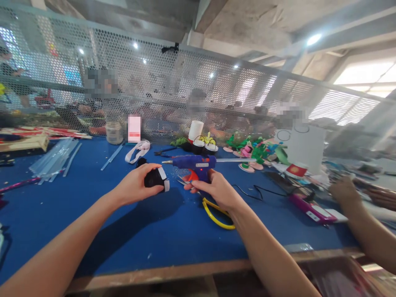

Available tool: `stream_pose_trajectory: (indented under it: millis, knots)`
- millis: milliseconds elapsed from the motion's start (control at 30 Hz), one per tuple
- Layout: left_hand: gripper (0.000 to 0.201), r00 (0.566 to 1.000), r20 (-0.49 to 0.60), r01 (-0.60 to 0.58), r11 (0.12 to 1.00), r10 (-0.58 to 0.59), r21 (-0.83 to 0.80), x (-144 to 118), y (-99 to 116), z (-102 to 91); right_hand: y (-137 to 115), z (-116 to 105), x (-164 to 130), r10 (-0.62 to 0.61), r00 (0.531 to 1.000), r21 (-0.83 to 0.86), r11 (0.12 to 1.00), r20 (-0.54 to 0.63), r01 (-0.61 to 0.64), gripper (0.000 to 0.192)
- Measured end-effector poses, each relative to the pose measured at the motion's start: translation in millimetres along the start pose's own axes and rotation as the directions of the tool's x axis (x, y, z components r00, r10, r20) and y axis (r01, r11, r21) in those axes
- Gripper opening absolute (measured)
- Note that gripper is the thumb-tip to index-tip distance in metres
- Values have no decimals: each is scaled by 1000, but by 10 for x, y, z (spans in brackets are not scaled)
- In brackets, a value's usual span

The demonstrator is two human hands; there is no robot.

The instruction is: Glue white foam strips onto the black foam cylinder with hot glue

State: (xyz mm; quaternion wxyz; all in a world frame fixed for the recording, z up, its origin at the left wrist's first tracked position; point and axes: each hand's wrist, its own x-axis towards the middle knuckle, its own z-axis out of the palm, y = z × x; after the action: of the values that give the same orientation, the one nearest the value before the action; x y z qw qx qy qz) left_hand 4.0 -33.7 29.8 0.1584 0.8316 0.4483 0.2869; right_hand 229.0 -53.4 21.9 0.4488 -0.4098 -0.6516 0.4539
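Observation:
My left hand (136, 183) is closed round a small black cup-like piece (152, 177) with white strip along its edge. The fingers hide part of it, and it is held tilted above the blue tabletop. In my right hand (218, 189) is a blue glue gun (193, 163), its metal nozzle pointing left toward the black piece but apart from it. A clear glue stick (233, 160) sticks out of the gun's back. The same hand also has yellow-handled scissors (216, 216) in its grip, with the blades showing past the fingers.
Clear glue sticks (55, 161) lie at left, near a jar (114, 133) and white ribbon (137, 152). Black-and-white pots (198, 147) and green craft plants (261, 156) stand behind. A magenta device (312, 209) with a cord and a co-worker's hand (345, 192) are at right.

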Motion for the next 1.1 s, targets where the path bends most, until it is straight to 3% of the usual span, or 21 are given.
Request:
stream_pose_trajectory:
  millis: [133,267,367,633,1100]
  knots:
    - [47,999,-14,44,999,-43,20,9,-17,-30,-32,54,-22,24,999,-13,1000,-28,-24,27]
    - [49,982,9,190,982,-190,-16,7,-41,-60,-54,117,-33,39,997,-94,995,-71,-45,28]
    - [49,971,5,238,970,-238,-41,3,-39,-68,-26,143,-31,50,994,-177,982,-97,-67,26]
    - [49,951,-9,307,951,-308,-36,-6,-5,-37,63,215,-36,-67,984,-404,915,-164,-5,17]
    - [46,971,8,239,971,-238,-23,-21,28,-12,81,227,-17,-74,976,-442,897,-206,-25,16]
